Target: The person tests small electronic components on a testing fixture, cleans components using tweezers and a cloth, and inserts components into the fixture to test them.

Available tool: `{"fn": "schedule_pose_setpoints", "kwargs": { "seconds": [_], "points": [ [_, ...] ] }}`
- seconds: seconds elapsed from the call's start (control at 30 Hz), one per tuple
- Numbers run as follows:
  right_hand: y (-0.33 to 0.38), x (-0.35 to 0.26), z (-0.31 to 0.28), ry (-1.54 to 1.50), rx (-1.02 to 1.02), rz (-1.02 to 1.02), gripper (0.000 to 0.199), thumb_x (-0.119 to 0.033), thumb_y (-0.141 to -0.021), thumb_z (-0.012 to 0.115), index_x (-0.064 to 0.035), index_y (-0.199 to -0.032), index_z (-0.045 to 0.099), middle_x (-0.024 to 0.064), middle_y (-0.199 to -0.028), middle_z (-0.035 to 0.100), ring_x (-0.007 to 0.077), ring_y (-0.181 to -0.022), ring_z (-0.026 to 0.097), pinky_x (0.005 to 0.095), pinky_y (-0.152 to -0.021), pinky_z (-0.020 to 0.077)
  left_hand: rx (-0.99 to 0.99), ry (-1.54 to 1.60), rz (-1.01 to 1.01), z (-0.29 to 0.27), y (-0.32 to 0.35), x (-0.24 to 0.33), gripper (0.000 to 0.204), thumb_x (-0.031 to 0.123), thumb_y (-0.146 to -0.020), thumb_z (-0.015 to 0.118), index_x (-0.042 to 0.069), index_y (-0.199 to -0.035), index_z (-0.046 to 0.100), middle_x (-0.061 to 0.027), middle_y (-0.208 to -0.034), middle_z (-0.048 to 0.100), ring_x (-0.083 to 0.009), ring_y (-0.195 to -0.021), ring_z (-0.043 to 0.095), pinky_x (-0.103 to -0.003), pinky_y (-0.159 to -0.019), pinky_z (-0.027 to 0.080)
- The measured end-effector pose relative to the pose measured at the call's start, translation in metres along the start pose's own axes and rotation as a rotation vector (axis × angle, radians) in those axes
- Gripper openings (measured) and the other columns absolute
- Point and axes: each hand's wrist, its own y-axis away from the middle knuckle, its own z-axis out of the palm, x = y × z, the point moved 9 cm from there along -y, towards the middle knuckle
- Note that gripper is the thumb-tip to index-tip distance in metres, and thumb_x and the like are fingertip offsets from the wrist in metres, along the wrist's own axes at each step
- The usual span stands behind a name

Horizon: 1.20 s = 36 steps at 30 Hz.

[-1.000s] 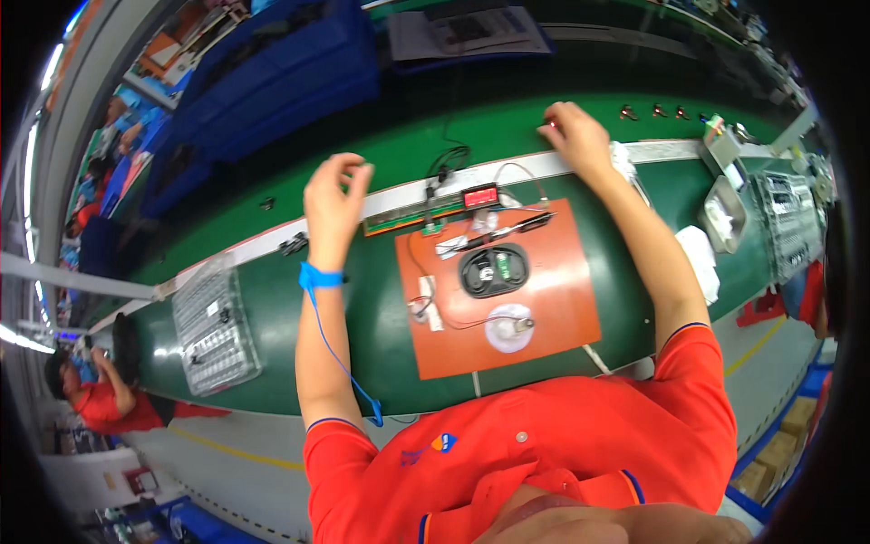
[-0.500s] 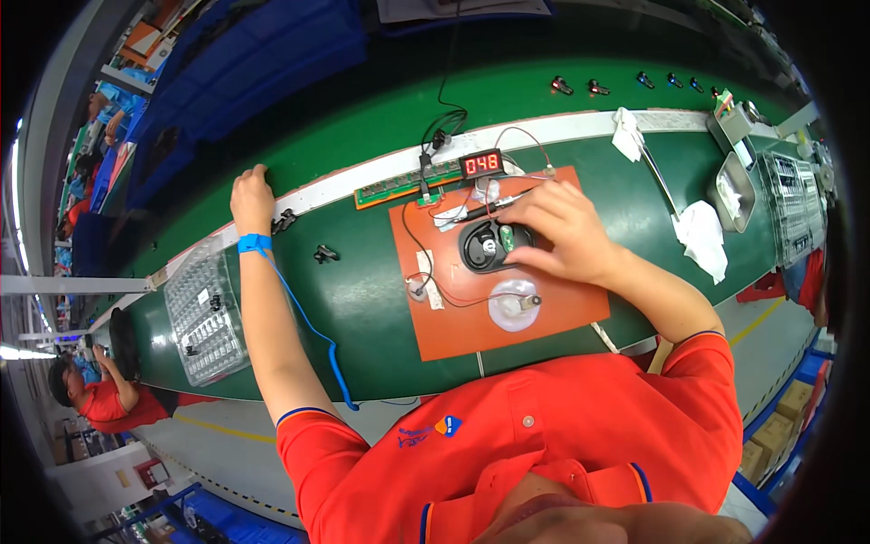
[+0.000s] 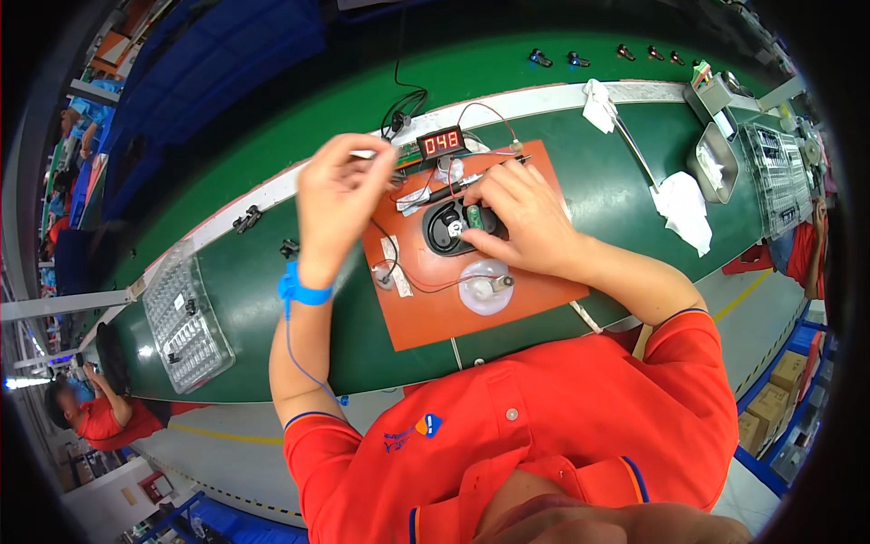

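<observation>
My left hand point(image 3: 343, 199) is raised over the left edge of the orange mat point(image 3: 421, 326), its fingers curled together and smeared by motion. A small pale bit shows near its fingertips, too blurred to name. A blue strap point(image 3: 304, 288) circles that wrist. My right hand point(image 3: 526, 218) grips the black oval earphone case point(image 3: 439, 238) on the mat, thumb at the near side and fingers at the far side. Inside the case are a green circuit board point(image 3: 473, 216) and a small white round part. A black pen-like probe point(image 3: 444, 192) lies just beyond the case.
A red digit display point(image 3: 441, 142) with wires stands beyond the mat. On the mat's near part lies a translucent disc point(image 3: 485, 287). Black earphones point(image 3: 246, 218) and a clear tray point(image 3: 188, 322) are at left; a white cloth point(image 3: 681, 213) and metal tray point(image 3: 716, 163) at right.
My left hand has moved right and nearer, from the bench's far strip to above the mat's left edge. My right hand has stayed at the case, its fingers closing in. The view has shifted slightly.
</observation>
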Motion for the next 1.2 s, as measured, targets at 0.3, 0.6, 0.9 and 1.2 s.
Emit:
{"fn": "schedule_pose_setpoints", "kwargs": {
  "seconds": [0.3,0.6,0.9,1.2],
  "points": [
    [0.044,0.003,-0.014,-0.522,-0.101,0.092,0.023,-0.001,-0.075,0.071,-0.004,-0.095,0.061,0.0097,-0.09,0.062,0.0273,-0.082,0.06,0.0359,-0.073,0.0458,-0.337,-0.24,0.151,0.085,0.022,0.014,0.012,0.009,-0.079,0.073,0.001,-0.084,0.066,-0.0065,-0.075,0.06,-0.0138,-0.063,0.063,-0.029,-0.055,0.049],
    [0.058,-0.037,-0.015,-0.107,-0.074,-0.234,0.024,-0.004,-0.071,0.076,-0.0035,-0.092,0.064,0.0084,-0.088,0.064,0.0274,-0.078,0.062,0.0365,-0.069,0.048,-0.164,-0.364,0.264,0.043,0.026,0.028,0.01,0.011,-0.082,0.071,0.003,-0.086,0.067,-0.007,-0.077,0.062,-0.0173,-0.062,0.061,-0.028,-0.056,0.048],
    [-0.005,0.072,-0.042,-0.147,0.112,0.119,0.014,-0.007,-0.086,0.065,-0.0009,-0.098,0.063,0.0094,-0.09,0.065,0.0233,-0.076,0.061,0.0335,-0.072,0.0496,0.228,-0.696,0.041,-0.129,0.088,-0.015,0.017,0.008,-0.085,0.069,0.004,-0.101,0.069,-0.0066,-0.092,0.067,-0.0136,-0.069,0.06,-0.026,-0.06,0.049],
    [-0.056,0.125,-0.047,0.058,0.212,0.113,0.029,-0.018,-0.082,0.074,-0.0014,-0.103,0.062,0.0096,-0.098,0.063,0.0238,-0.087,0.061,0.0324,-0.078,0.0483,0.214,-0.918,-0.046,-0.124,0.091,-0.038,0.029,-0.002,-0.08,0.062,0.004,-0.108,0.066,-0.0088,-0.099,0.064,-0.0175,-0.076,0.062,-0.029,-0.064,0.051]
  ]
}}
